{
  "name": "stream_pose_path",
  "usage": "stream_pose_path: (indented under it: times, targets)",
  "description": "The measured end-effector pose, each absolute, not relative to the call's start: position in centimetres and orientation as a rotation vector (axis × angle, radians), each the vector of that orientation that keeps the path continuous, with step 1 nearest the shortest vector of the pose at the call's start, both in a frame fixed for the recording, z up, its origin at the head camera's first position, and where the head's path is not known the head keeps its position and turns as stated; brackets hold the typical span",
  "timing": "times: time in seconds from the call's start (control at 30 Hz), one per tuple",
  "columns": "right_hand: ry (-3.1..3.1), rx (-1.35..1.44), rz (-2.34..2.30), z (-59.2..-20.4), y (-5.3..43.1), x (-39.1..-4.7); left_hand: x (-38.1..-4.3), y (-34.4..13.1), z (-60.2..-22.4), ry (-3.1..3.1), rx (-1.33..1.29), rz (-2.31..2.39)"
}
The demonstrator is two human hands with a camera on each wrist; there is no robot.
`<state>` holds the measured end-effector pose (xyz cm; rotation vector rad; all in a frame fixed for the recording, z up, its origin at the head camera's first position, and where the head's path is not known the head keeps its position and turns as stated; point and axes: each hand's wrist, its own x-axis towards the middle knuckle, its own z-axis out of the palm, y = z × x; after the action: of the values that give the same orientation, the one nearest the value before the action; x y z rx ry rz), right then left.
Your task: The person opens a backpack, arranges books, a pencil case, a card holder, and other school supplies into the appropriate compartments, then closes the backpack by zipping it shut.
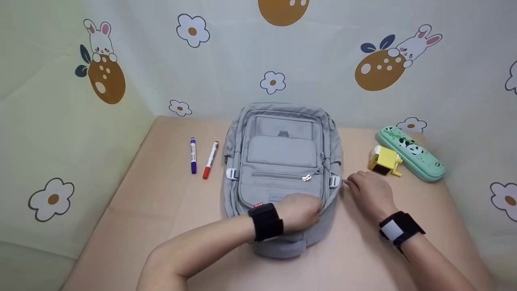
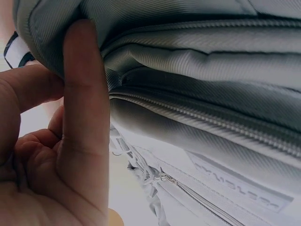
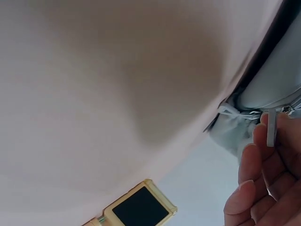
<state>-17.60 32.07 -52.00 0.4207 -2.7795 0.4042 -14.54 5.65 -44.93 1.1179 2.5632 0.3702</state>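
A grey backpack [image 1: 282,151] lies flat on the table, front pocket up. My left hand [image 1: 299,212] reaches across its lower part and grips the fabric edge on the right side. In the left wrist view, the fingers [image 2: 84,94] of that hand press into a grey fold beside parted zipper teeth [image 2: 211,117]. At the backpack's right side, near a white buckle [image 1: 335,182], my right hand [image 1: 370,194] pinches a zipper pull. The right wrist view shows this grey pull tab [image 3: 272,129] between thumb and fingers, close to the bag's side.
Left of the backpack lie a blue marker [image 1: 193,155] and a red marker [image 1: 211,159]. A yellow pencil sharpener [image 1: 383,159] with a crank stands beyond my right hand, against a green panda pencil case [image 1: 412,153]. Patterned cloth [image 1: 226,60] hangs behind the table.
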Motion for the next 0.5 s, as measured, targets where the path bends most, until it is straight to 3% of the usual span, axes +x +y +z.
stream_pose_path:
  times: [0.5]
  targets:
    - [-2.874, 0.337, 0.376, -52.6, 32.0, -20.9, -14.3, 5.7, -45.3, 2.570, 1.122, 0.365]
